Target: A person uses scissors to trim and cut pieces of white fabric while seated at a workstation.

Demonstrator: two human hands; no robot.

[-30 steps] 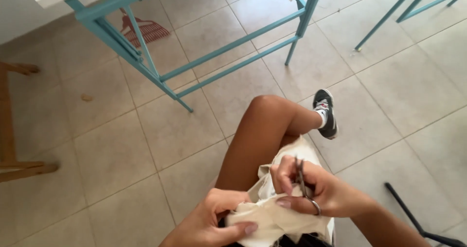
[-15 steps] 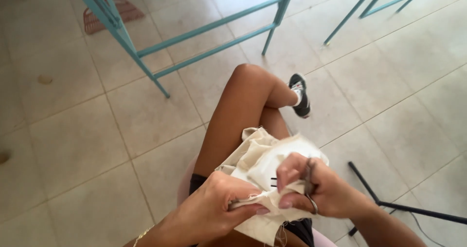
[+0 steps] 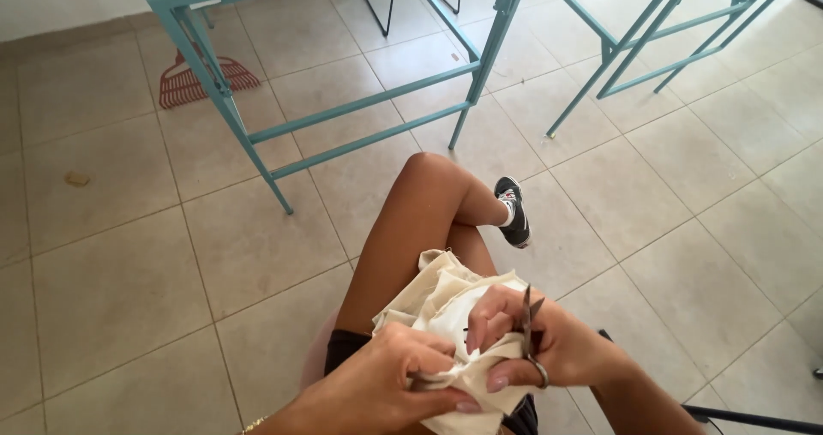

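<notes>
While the right hand (image 3: 523, 345) grips small metal scissors (image 3: 530, 332) with blades pointing up, its fingers curl against the cream cloth (image 3: 446, 302) bunched on the lap. The left hand (image 3: 399, 379) pinches a fold; its fingertips hide whatever lies beneath. The frame's bottom edge cuts off both forearms.

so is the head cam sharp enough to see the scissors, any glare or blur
In the head view the light is soft and even, with no glare on the floor tiles; the scissors in the right hand read clearly, blades up; the cream cloth and left hand are sharp too; the teal frame bows slightly near the edges, a wide-lens effect.
</notes>
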